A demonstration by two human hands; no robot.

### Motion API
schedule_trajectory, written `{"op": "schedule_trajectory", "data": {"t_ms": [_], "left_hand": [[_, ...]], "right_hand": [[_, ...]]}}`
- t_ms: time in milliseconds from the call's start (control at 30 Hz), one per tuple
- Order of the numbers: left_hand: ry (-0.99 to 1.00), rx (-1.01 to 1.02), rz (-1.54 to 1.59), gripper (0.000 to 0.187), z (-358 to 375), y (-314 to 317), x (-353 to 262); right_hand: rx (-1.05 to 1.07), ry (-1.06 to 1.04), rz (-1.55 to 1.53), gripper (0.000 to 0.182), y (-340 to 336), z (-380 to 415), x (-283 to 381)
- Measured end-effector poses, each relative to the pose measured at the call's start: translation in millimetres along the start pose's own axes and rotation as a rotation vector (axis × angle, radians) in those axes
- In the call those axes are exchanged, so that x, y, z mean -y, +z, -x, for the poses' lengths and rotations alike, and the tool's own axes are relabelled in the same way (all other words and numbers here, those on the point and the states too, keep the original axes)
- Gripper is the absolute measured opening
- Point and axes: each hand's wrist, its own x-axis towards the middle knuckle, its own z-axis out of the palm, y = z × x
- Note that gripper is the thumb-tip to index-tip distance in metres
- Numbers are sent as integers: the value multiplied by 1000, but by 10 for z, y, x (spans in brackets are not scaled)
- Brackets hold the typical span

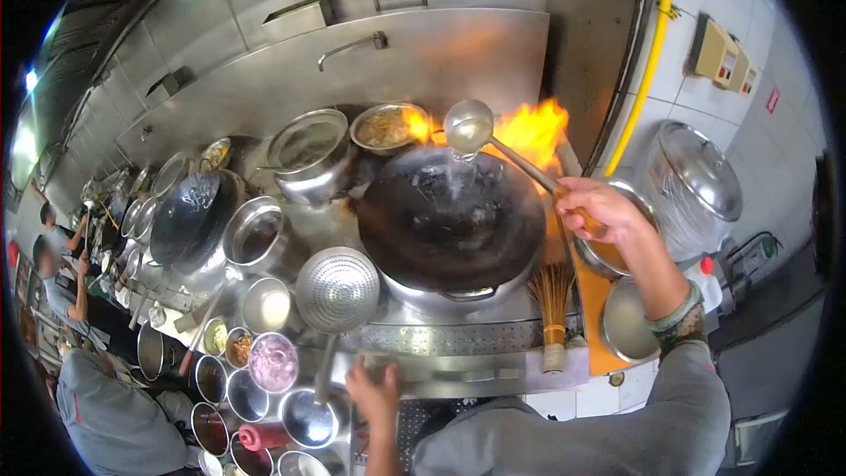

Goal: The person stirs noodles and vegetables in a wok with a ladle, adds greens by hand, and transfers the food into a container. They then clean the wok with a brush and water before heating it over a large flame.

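My right hand (604, 211) is closed around the wooden handle of a metal ladle (470, 123). The ladle's bowl is raised over the far side of a large black wok (441, 229), and clear liquid streams down from it into the wok. Orange flames (538, 130) rise behind the wok's far right rim. Low at the front edge of the stove, my left hand (374, 392) has its fingers apart and holds nothing. Just left of it runs the handle of a perforated strainer (337, 289), whose round head lies left of the wok.
A bamboo brush (552, 308) stands right of the wok. Pots, one with a mesh strainer (304, 141), line the left and back. Several seasoning bowls and a red squeeze bottle (263, 435) sit front left. Co-workers (115, 414) stand along the left. A lidded pot (692, 181) is at right.
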Motion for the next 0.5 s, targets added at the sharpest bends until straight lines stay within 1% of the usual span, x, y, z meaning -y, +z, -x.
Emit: {"op": "schedule_trajectory", "data": {"t_ms": [33,67,100,133,167,200,233,300,333,367,400,433,467,500], "left_hand": [[35,-1,39,58,-8,-21,-141],[144,-24,23,52,-17,6,-234],[145,-18,20,52,-22,17,-340],[171,18,102,49,-16,12,-454],[195,51,184,46,-7,12,-560],[183,64,205,42,17,26,-655],[177,59,201,42,35,29,-751],[232,54,169,40,87,25,-894],[224,59,255,38,114,120,-840],[263,22,234,37,158,106,-905],[349,-43,166,38,208,189,-823],[357,-114,172,39,271,289,-787],[310,-54,170,40,302,278,-806],[316,-93,217,39,358,231,-894]], "right_hand": [[-67,10,140,51,-135,132,-6],[-70,18,136,51,-234,285,2],[-95,22,239,50,-315,449,12],[-118,25,344,49,-412,585,-8],[-117,28,342,49,-550,690,-60],[-120,-7,462,55,-715,795,-130],[-119,-45,584,60,-872,897,-209],[-141,-101,476,64,-1136,1084,-405],[-196,-131,528,64,-1188,1204,-449],[-223,-169,584,64,-1249,1269,-545],[-251,-508,878,65,-1625,1187,-930],[-377,-377,826,64,-1683,1193,-1071],[-415,-419,1033,62,-1690,1256,-1136],[-417,-431,1119,59,-2215,1161,-1466]]}}
